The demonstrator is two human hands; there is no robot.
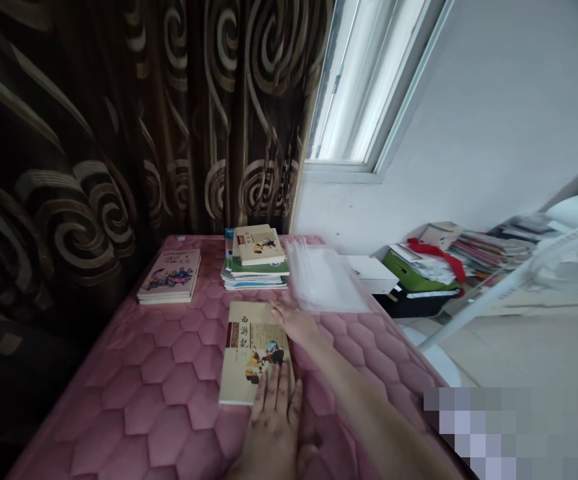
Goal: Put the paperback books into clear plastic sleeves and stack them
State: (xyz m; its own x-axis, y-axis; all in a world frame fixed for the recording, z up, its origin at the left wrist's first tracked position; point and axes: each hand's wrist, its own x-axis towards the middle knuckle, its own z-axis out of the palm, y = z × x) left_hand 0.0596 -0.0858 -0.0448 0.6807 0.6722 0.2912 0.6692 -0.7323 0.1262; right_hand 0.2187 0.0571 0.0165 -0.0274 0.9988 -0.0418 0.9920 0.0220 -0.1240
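A beige paperback book with Chinese characters and a painted scene on its cover lies flat on the pink quilted surface in front of me. My left hand rests on its lower right part, fingers stretched out and fairly flat. At the book's upper right corner is my right hand, its fingers closed at the edge; blur hides the exact hold. Behind stands a pile of books, topped by a similar beige book. To the left lies a small stack of books with an illustrated pink cover.
Clear plastic sheets lie at the right edge of the pink quilted surface. Beyond are a white box, a green bin of papers and a white fan. A patterned curtain hangs behind.
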